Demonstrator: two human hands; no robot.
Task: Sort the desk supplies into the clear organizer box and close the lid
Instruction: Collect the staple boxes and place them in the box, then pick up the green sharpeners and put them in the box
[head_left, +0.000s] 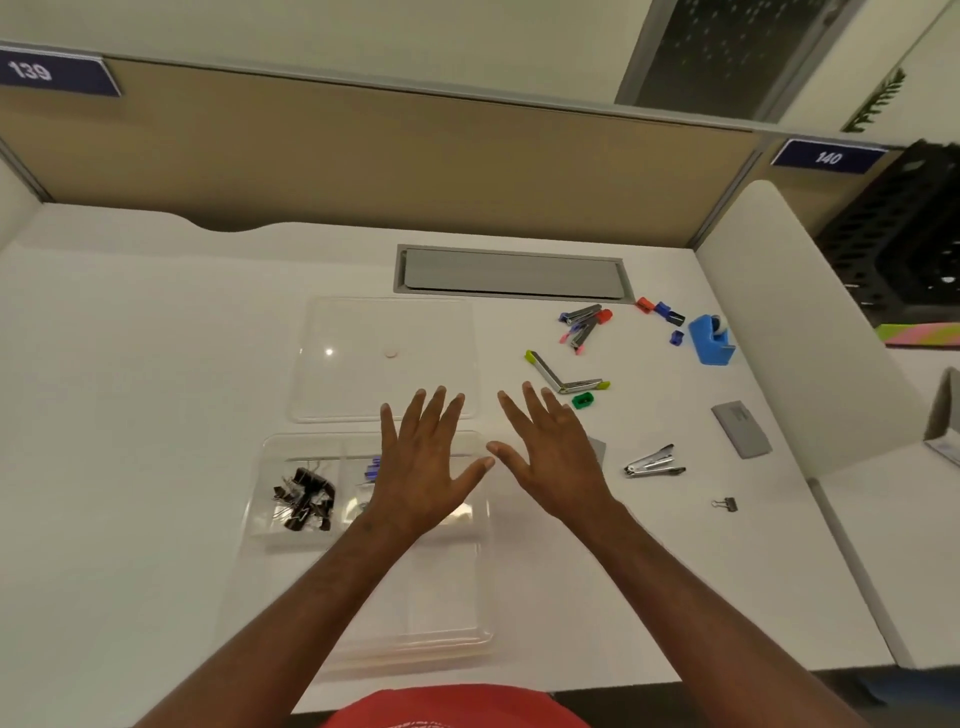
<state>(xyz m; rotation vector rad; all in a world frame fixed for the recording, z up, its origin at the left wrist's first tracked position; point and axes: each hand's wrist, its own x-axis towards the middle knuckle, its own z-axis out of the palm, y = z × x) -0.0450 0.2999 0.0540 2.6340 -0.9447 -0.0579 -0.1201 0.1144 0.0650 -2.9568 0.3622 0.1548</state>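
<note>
The clear organizer box (291, 540) lies open on the white desk in front of me, with black binder clips (304, 500) in its far-left compartment. Its clear lid (384, 332) lies flat just beyond it. My left hand (428, 462) hovers flat over the box's far middle, fingers spread, holding nothing. My right hand (553, 452) is spread beside it, just right of the box, also holding nothing. Loose supplies lie to the right: small staplers (584, 325), a green-tipped stapler (566, 376), a green sharpener (583, 399), a staple remover (653, 462), a lone binder clip (726, 503), a blue tape dispenser (709, 340).
A grey cable hatch (511, 273) is set into the desk behind the lid. A grey flat block (740, 430) lies near the right divider (779, 312). Red and blue small pieces (660, 310) sit by the tape dispenser. A tan partition wall (363, 156) closes the back.
</note>
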